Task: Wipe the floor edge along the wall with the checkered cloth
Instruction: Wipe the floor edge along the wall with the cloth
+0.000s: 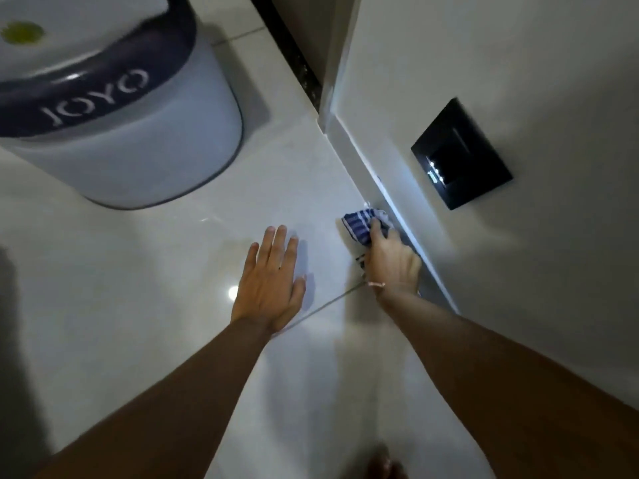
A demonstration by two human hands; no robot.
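Observation:
My right hand (392, 262) grips the blue and white checkered cloth (361, 224), bunched up and pressed onto the glossy tiled floor right against the white skirting (397, 210) of the wall. Part of the cloth is hidden under my fingers. My left hand (269, 281) lies flat on the floor tile to the left of it, palm down, fingers spread, holding nothing. The floor edge (349, 167) runs diagonally from upper middle to lower right.
A large white bin (138, 143) with a dark band marked JOYO stands on the floor at upper left. A black wall plate (461, 155) sits low on the wall at the right. A dark threshold strip (294, 60) runs past the wall corner.

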